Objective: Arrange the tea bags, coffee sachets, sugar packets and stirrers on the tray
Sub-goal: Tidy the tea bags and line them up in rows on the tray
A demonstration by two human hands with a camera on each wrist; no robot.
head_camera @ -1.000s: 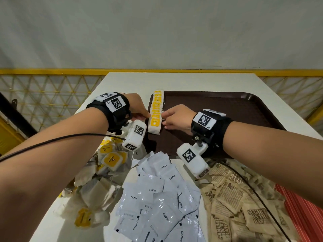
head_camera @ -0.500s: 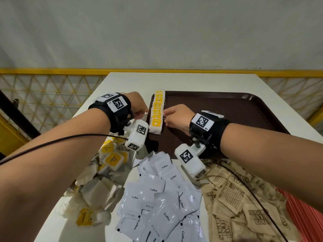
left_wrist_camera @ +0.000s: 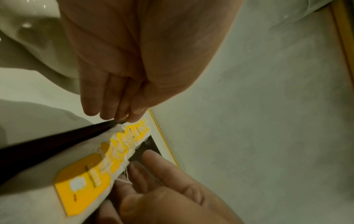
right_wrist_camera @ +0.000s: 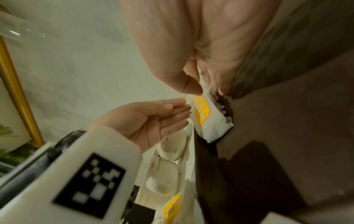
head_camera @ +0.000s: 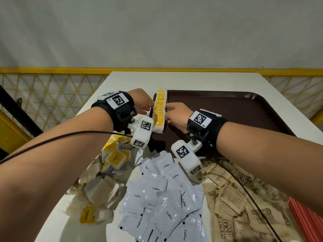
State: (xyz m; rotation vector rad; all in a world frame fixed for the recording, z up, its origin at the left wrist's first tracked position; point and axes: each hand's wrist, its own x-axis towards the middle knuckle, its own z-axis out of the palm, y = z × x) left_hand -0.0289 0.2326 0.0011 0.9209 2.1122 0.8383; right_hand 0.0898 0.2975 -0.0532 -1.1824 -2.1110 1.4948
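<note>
Yellow-tagged tea bags (head_camera: 160,110) stand packed in one row along the left edge of the brown tray (head_camera: 236,109), the only item type on it. Left hand (head_camera: 141,102) flanks the row from outside, fingers straight and together, tips touching its far end at the tray rim. Right hand (head_camera: 176,114) flanks it from inside the tray; the right wrist view shows thumb and fingers pinching the row's top edge. Judged: squaring up the tea row, task early. Still on the white table (head_camera: 192,79), near side: loose tea bags (head_camera: 115,158) at left, coffee sachets (head_camera: 162,198) in the middle, brown sugar packets (head_camera: 244,203) at right, red stirrers (head_camera: 307,219) at the far right. Both forearms reach forward, wrists angled inward toward each other.
</note>
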